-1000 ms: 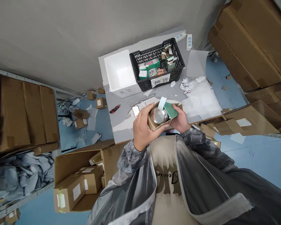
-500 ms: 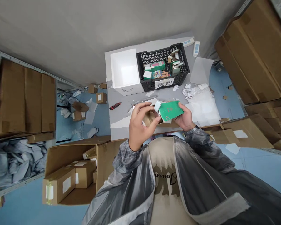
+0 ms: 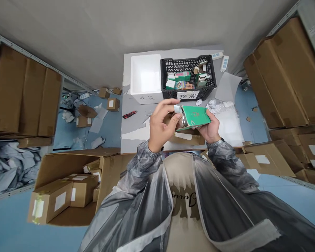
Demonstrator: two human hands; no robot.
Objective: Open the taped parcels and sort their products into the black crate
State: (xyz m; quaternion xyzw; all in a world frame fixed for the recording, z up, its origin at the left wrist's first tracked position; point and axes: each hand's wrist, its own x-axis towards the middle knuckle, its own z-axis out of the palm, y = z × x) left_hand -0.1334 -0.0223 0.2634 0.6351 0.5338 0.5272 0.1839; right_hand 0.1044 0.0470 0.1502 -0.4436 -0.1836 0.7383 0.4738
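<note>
My right hand (image 3: 211,128) grips a small green carton (image 3: 196,116) by its right end, above the table's near edge. The carton's left end is open, with a white flap (image 3: 177,109) folded out. A shiny, silvery rounded object (image 3: 183,120) shows in that opening; its kind is not clear. Curled around the open end, my left hand (image 3: 161,126) has its thumb and fingers on the silvery object, close beside the flap. Under the carton, a brown cardboard box (image 3: 189,137) with a white label lies on the table, partly hidden by my hands.
A white foam box (image 3: 147,96) and a black plastic crate (image 3: 188,95) holding several small cartons stand at the table's back. A red-black utility knife (image 3: 129,114) lies left. Crumpled paper (image 3: 212,105) is at right. A large carton (image 3: 110,182) of boxes stands below left.
The green carton has moved slightly up and right in view and levelled out. More of the silvery object now shows at its open end. The view has shifted a little.
</note>
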